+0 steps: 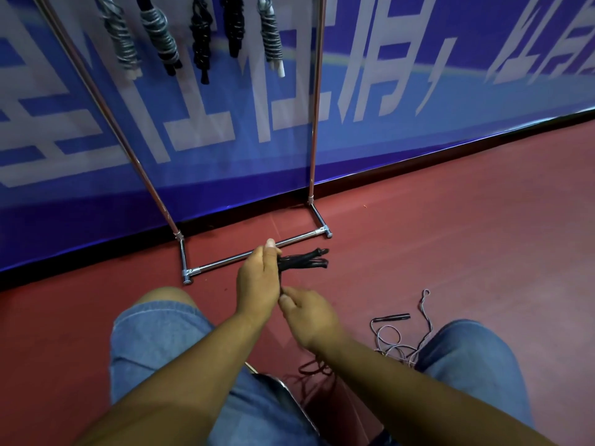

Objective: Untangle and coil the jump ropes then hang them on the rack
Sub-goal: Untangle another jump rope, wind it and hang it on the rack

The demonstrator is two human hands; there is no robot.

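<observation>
Denim shorts (154, 342) and two bare forearms fill the bottom of the frame.

Left hand (257, 281): centre of frame, fingers clenched round a folded black jump rope (306, 260), thumb pointing up. The bundle's looped ends and handles stick out of the fist to the right, level with the knuckles and clear of the floor (450, 236). One black strand drops from the underside of the fist.

Right hand (310, 318): just below and right of the left one, nearly touching it. Thumb and curled fingertips pinch that hanging strand; motion blur hides the exact contact.

On the red floor:
- lower right, a loose grey rope (391, 341) lies in tangled loops, with its black handle (394, 317) at the upper end
- bottom centre, a dark red cord (314, 370) lies between the knees, partly hidden under the right forearm

Rack (222, 262): chrome; its base bar sits on the floor just behind the hands, its uprights rise to the top edge.

Coiled ropes (161, 37): five hang at upper left to upper centre, in front of a blue banner (386, 140) with white characters.
</observation>
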